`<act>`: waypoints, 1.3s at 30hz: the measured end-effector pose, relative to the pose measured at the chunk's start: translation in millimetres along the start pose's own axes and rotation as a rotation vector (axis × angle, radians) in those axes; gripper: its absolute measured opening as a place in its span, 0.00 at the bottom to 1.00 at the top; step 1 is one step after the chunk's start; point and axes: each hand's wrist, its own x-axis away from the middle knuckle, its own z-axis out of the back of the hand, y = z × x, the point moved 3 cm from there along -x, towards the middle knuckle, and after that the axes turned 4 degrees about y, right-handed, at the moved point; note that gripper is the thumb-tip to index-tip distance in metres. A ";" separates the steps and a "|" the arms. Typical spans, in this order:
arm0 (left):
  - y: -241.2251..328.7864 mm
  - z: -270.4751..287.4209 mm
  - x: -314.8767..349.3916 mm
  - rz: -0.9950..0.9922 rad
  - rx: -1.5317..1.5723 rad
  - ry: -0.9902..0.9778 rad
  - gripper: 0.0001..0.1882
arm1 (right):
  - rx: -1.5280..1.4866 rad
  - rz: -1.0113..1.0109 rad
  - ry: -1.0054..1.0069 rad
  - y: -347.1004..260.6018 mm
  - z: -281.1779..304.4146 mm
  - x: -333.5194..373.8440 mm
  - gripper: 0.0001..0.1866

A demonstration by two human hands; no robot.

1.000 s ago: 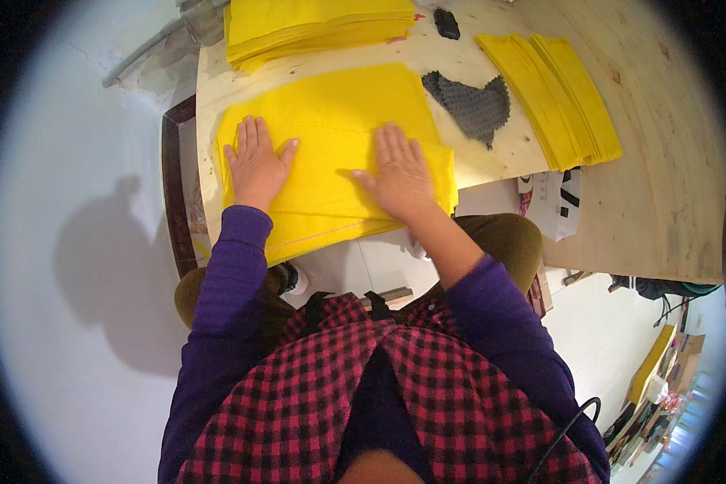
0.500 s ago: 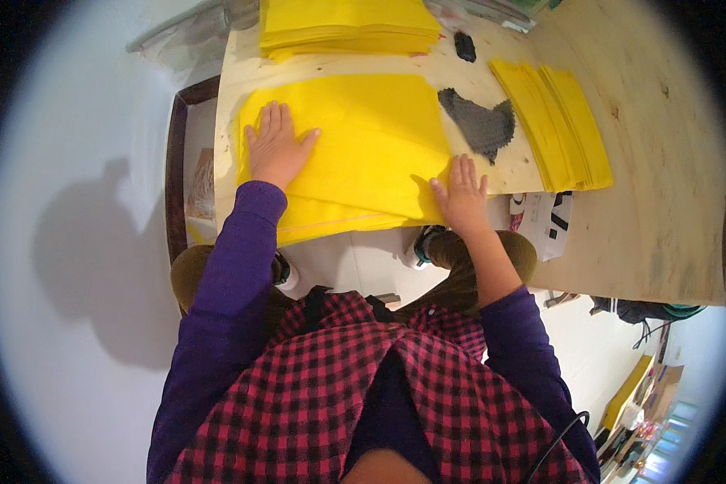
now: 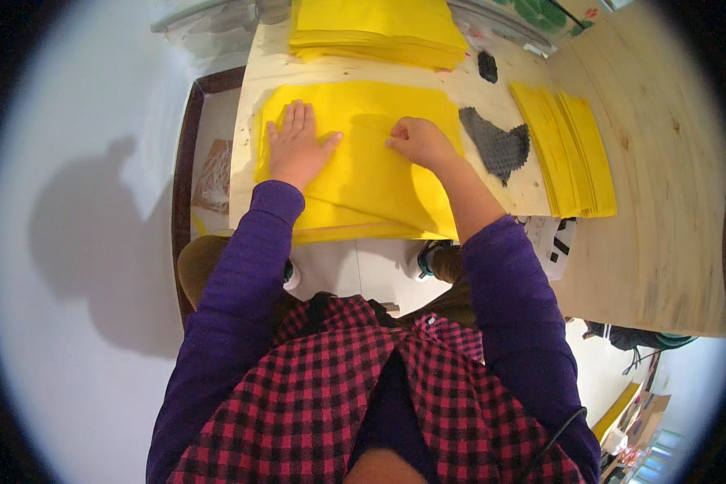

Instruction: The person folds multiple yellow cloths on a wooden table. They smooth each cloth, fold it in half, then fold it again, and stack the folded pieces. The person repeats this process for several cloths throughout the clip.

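Observation:
Sheets of yellow fabric (image 3: 363, 189) lie overlapping at the front of the wooden table, with slanting edges where they do not line up. My left hand (image 3: 300, 152) rests open and flat on their left part, thumb spread toward the middle. Over the right half, my right hand (image 3: 423, 143) is closed, its fingers curled and the tips brought together close to the cloth. Whatever those fingertips may hold is too small to make out.
A thick yellow stack (image 3: 379, 36) sits at the back, and narrower folded yellow pieces (image 3: 565, 153) lie to the right. Between them are a dark grey textured cloth scrap (image 3: 496, 143) and a small black object (image 3: 487, 67). A plywood panel (image 3: 637, 185) stands on the right.
My right hand has left the right edge of the fabric, moved inward and away from me, and closed its fingers. My left hand stays flat. The whole view has shifted slightly.

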 end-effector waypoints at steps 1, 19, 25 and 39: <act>-0.3 0.5 0.0 0.000 0.011 0.007 0.42 | 0.003 -0.003 -0.043 -1.2 -0.3 -6.9 0.20; -21.7 66.8 50.0 -0.028 0.857 0.624 0.33 | -0.096 0.280 -0.074 -54.8 71.3 39.3 0.19; 25.8 82.4 68.9 0.178 1.740 0.426 0.34 | -0.410 0.182 0.046 -64.5 129.8 95.9 0.15; 147.0 125.8 65.8 0.228 2.361 -0.230 0.25 | -0.835 0.081 -0.012 7.1 129.5 145.0 0.15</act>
